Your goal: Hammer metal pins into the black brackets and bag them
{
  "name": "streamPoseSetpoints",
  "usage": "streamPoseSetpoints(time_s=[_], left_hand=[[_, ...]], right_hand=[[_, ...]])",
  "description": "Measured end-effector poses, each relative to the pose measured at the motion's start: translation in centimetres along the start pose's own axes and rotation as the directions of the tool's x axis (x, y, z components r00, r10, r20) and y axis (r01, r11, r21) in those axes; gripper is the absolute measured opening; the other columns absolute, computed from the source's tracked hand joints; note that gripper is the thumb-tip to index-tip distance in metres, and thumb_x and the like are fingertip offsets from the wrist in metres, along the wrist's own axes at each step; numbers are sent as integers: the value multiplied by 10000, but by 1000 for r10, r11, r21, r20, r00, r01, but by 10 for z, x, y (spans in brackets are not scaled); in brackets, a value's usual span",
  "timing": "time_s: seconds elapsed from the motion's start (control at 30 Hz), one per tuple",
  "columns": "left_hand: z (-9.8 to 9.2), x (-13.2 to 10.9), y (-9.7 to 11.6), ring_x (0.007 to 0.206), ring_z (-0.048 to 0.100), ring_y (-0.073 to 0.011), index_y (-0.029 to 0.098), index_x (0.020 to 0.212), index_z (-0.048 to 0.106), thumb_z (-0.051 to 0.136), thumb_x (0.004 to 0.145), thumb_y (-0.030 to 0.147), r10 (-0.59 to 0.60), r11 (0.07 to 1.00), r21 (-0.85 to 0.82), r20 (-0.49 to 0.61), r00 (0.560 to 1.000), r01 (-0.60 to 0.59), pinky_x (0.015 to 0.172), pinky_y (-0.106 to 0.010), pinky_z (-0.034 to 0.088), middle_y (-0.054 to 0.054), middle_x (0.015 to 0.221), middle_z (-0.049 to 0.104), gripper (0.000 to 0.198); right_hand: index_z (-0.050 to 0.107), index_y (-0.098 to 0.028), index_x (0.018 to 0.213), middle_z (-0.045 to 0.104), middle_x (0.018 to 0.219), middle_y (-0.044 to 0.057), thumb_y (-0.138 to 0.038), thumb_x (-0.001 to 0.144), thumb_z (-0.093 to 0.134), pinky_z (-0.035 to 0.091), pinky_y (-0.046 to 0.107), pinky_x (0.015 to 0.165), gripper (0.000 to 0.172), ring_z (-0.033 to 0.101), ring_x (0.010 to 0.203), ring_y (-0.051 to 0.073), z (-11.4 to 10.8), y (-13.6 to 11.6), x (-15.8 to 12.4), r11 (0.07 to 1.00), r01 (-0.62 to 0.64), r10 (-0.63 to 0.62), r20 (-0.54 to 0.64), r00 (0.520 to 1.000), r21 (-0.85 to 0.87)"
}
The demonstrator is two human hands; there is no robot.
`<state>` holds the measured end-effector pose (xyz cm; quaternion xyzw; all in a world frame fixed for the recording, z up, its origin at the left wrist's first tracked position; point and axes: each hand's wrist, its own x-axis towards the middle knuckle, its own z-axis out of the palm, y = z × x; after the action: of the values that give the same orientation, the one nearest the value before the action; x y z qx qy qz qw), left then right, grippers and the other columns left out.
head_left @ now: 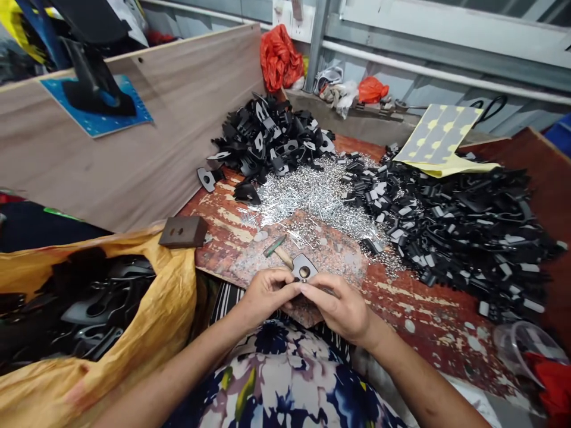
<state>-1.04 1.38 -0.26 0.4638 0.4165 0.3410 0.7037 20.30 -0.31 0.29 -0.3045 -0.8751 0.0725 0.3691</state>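
Close to my body, my left hand [273,292] and my right hand [338,304] meet with pinched fingers around a small black plastic part [304,265] with a grey face and a round hole. Both thumbs press at its lower end, and the fingers hide that end. Just beyond my left fingers lies a small hammer [280,252] with a wooden handle, on a speckled stone slab [254,261]. Past the slab spreads a heap of shiny metal pins [307,193].
Black parts [267,137] are heaped at the back, with more black pieces [464,220] at right under a yellow-backed sheet [439,137]. A yellow sack [176,297] of black parts stands left, near a brown block [182,232]. A wooden board [178,107] walls the left side.
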Motion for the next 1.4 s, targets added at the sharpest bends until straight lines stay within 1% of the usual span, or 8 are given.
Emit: streamPoseSetpoints(time_s=[0.17, 0.4, 0.6, 0.77, 1.03, 1.13, 1.27, 1.4], left_hand=[[-15, -6, 2, 559, 510, -108, 164, 621, 606, 730, 835, 528, 55, 997, 59, -40, 998, -52, 577, -224, 435, 27, 573, 539, 440], [-19, -6, -7, 543, 468, -105, 178, 597, 564, 769, 786, 500, 90, 996, 31, -70, 994, -88, 527, -229, 383, 45, 598, 467, 426], [-26, -11, -8, 558, 446, -94, 172, 586, 576, 786, 756, 354, 97, 995, 26, -207, 973, -94, 525, -214, 364, 39, 608, 496, 326], [-31, -16, -12, 556, 462, -91, 164, 611, 617, 782, 749, 358, 25, 983, -169, -231, 973, -66, 487, -203, 406, 26, 665, 500, 290], [-38, -24, -7, 546, 413, -84, 158, 604, 648, 816, 701, 349, -47, 944, -328, -248, 968, -38, 473, -195, 439, 26, 636, 478, 272], [-42, -25, -6, 542, 415, -83, 159, 597, 654, 825, 700, 358, -51, 943, -330, -270, 961, -42, 475, -196, 436, 22, 624, 500, 282], [-42, -24, -8, 505, 402, -73, 168, 559, 624, 821, 688, 343, -47, 942, -330, -318, 947, -64, 466, -196, 410, 39, 569, 475, 294], [-41, -22, -9, 501, 413, -70, 161, 595, 648, 816, 676, 335, -56, 933, -352, -354, 933, -78, 456, -201, 398, 32, 594, 510, 255]], right_hand=[[388, -361, 1562, 666, 1187, 59, -138, 991, 548, 652, 301, 839, 634, 692, 1040, 184, 0, 7, 11, 1000, -7, 7, -1, 1000, -16], [530, -336, 1440, 699, 1125, 37, -167, 1002, 530, 640, 275, 729, 469, 705, 896, 158, 1, 2, 31, 991, 133, -128, 175, 976, -17], [666, -268, 1241, 726, 1106, 52, -111, 971, 548, 615, 379, 888, 334, 704, 1015, 185, 18, 22, 38, 955, -250, 255, -9, 967, 161], [722, -224, 1073, 769, 1040, 56, -128, 945, 530, 576, 386, 877, 250, 715, 948, 195, 40, 63, 50, 888, -451, 437, 136, 889, 95], [701, -204, 1030, 745, 998, 65, -112, 941, 507, 530, 375, 877, 232, 676, 934, 210, 30, 95, 51, 917, -384, 392, 67, 917, -112], [701, -205, 1000, 727, 934, 60, -75, 934, 494, 514, 367, 840, 253, 647, 903, 211, 34, 83, 53, 936, -290, 322, 154, 934, -200], [673, -197, 885, 678, 823, 87, -67, 938, 489, 484, 365, 694, 232, 592, 797, 232, 55, 57, 65, 894, -187, 335, 327, 884, -407], [645, -191, 882, 655, 832, 118, -117, 965, 494, 484, 395, 738, 187, 560, 804, 243, 69, 53, 77, 900, -96, 273, 377, 885, -426]])
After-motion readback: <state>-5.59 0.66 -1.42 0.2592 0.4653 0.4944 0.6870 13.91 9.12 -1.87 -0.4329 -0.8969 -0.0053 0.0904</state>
